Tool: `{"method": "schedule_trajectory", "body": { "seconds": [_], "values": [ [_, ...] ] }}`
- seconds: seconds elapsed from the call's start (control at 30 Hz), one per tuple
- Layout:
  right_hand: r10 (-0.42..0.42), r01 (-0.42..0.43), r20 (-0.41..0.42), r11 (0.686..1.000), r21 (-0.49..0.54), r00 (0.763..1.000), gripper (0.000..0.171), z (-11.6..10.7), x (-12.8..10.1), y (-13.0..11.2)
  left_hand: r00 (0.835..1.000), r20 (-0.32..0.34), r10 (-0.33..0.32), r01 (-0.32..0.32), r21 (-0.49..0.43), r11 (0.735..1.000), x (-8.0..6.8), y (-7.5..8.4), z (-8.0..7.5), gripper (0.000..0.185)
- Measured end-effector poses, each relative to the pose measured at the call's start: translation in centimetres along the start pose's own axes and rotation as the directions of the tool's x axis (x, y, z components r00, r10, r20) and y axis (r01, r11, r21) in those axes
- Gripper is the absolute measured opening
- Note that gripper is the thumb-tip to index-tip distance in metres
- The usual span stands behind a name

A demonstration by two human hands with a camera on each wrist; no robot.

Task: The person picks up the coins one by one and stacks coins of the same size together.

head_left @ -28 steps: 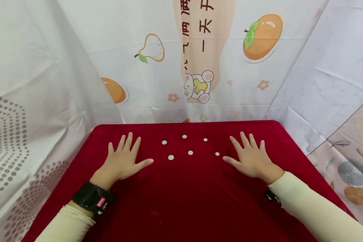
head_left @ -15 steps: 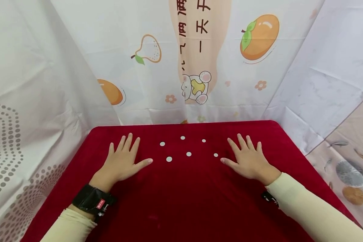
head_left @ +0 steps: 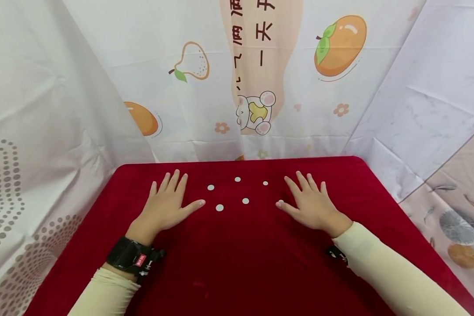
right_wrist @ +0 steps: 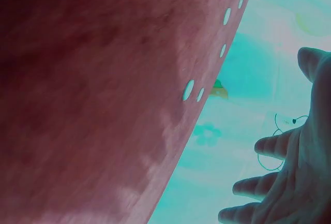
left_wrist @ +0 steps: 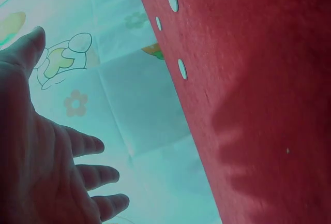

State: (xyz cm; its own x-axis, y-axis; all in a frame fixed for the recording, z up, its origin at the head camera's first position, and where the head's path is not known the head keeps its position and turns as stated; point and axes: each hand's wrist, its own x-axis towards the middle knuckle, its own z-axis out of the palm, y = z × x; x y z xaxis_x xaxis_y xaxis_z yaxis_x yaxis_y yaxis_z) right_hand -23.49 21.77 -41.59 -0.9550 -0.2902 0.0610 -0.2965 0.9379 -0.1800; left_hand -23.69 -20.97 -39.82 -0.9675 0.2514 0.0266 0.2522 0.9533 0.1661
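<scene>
Over cloth [head_left: 241, 263]: left hand [head_left: 166, 208], right hand [head_left: 313, 206], splayed.

bright, even head view; wrist views teal-tinted, fingers [left_wrist: 98, 176] dark.

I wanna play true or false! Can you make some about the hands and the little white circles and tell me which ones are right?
1. Six white circles lie on the red cloth. True.
2. The left hand is holding a circle. False: it is spread open and holds nothing.
3. In the head view, the right thumb hides part of one circle. True.
4. The circles are piled in a stack. False: they lie apart.
5. Both sleeves are blue. False: they are cream.
</scene>
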Motion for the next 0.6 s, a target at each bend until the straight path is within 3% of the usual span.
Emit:
{"method": "schedule_trajectory", "body": {
  "seconds": [0.6],
  "values": [
    [-0.044, 0.045, -0.010, 0.997, 0.055, 0.999, 0.083, 0.9, 2.7, -3.5, 0.996, -0.062, 0.060, -0.062, -0.032, 0.998, 1.9, 1.4, 0.8, 0.104]
  ]
}}
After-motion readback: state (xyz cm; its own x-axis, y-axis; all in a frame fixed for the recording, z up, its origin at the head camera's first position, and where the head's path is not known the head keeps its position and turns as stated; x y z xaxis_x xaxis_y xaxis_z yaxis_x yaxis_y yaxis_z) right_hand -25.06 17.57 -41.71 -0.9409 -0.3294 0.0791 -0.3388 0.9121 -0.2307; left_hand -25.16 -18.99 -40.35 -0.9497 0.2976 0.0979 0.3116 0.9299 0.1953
